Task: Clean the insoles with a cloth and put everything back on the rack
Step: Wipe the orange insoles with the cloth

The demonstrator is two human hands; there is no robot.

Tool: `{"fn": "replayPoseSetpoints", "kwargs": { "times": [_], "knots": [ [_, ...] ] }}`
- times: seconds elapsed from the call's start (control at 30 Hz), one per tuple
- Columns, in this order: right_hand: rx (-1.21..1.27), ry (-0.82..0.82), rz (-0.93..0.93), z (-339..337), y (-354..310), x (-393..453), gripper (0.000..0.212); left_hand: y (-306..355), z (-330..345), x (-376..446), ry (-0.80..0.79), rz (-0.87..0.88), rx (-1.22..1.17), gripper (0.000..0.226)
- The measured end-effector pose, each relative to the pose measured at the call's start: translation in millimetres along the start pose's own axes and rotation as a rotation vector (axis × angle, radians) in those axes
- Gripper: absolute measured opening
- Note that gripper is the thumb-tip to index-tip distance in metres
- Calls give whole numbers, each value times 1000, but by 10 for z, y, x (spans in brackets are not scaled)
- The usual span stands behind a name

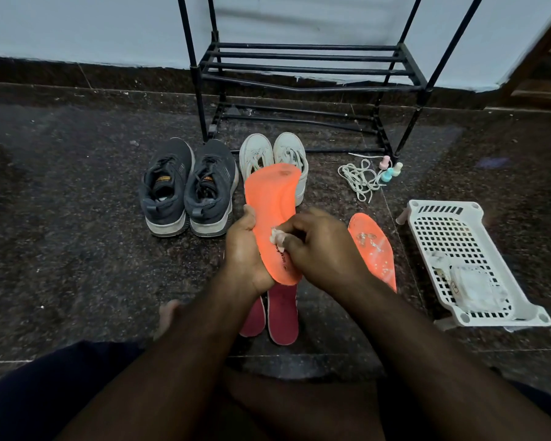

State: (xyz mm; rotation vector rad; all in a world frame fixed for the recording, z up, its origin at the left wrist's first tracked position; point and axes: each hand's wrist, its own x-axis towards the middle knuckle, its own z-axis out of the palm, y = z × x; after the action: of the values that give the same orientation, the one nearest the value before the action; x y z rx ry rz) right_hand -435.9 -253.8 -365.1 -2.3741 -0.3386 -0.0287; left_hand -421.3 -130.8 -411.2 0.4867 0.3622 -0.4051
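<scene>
My left hand (244, 249) grips an orange insole (274, 202) by its left edge and holds it up over the floor. My right hand (320, 246) pinches a small white cloth (276, 237) against the middle of that insole. A second orange insole (372, 246), speckled with white marks, lies on the floor to the right. Two dark red insoles (282, 316) lie below my hands, partly hidden by them. The black metal shoe rack (303, 71) stands against the wall ahead with bare shelves.
A pair of grey sneakers (186, 186) and a pair of white sneakers (272, 154) stand in front of the rack. White laces (358, 178) and three small pastel bottles (390, 168) lie at the rack's right foot. A white perforated basket (458, 237) holding white cloths sits at the right.
</scene>
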Motion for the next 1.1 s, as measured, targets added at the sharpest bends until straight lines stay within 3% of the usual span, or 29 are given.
{"fn": "replayPoseSetpoints", "kwargs": {
  "times": [0.07,0.2,0.3,0.43,0.57,0.7,0.83,0.9,1.03,1.1],
  "knots": [
    [-77,-33,-47,38,-4,1,12,7,4,1,26,-4,8,79],
    [-183,-249,-12,-12,-85,-42,10,44,12,14,99,-30,54,78],
    [-95,-356,30,-113,-67,-50,6,49,46,-1,112,-27,18,73],
    [48,-134,96,-87,23,-27,3,23,50,-17,69,-18,23,77],
    [-42,74,-52,21,78,29,4,-51,59,-41,-4,-37,31,76],
    [-197,-160,-8,24,22,39,7,-65,36,-8,48,-36,129,69],
    [-136,-383,22,-130,-18,0,6,-46,17,14,75,-47,161,78],
    [-49,-354,45,-151,-10,-23,7,-23,4,11,72,-44,132,82],
    [30,-71,41,-117,44,44,9,-36,30,-13,29,-4,96,69],
    [-48,-97,12,-81,48,40,8,-36,39,-21,56,4,90,69]
  ]
}}
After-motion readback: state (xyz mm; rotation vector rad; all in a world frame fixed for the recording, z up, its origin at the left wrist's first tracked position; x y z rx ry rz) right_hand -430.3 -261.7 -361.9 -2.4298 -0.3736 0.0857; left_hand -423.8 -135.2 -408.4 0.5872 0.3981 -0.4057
